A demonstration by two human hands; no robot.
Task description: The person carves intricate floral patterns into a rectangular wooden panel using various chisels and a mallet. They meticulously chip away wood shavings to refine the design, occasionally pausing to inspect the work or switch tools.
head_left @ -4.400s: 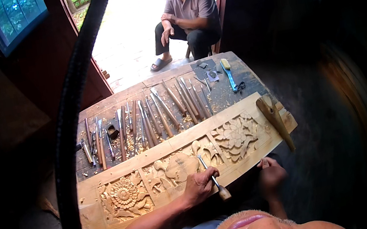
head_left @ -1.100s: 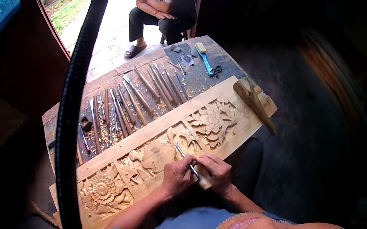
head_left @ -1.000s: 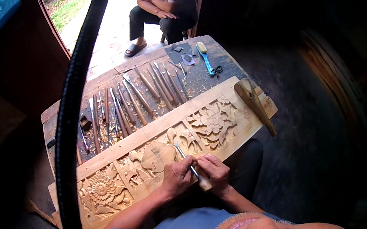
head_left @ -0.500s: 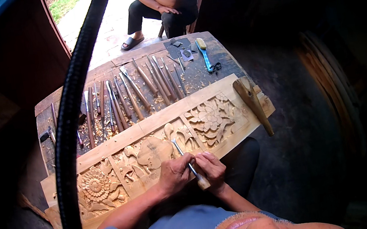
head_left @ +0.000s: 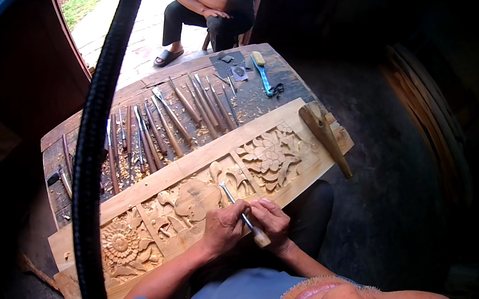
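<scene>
A long carved wooden panel (head_left: pixel 190 173) lies slantwise across the near part of the table. It has flower and leaf reliefs in framed sections, with a rounded, smoother shape in the middle one. A chisel (head_left: pixel 236 204) with a metal shaft and a pale wooden handle rests its blade tip on the middle section, just right of that shape. My left hand (head_left: pixel 222 228) is closed around the shaft from the left. On the other side my right hand (head_left: pixel 272 221) has its fingers curled against the chisel; its grip is partly hidden. The handle's end sticks out toward me.
Several carving tools (head_left: pixel 166 120) lie in a row among shavings on the dark table (head_left: pixel 270 105). A wooden mallet (head_left: pixel 324 138) rests over the panel's right end. A blue brush (head_left: pixel 262 74) lies at the far right. Beyond the table sits another person (head_left: pixel 215 1), arms crossed.
The view has shifted slightly, so the table and panel appear a little further left. Both hands and the chisel keep nearly the same place on the panel.
</scene>
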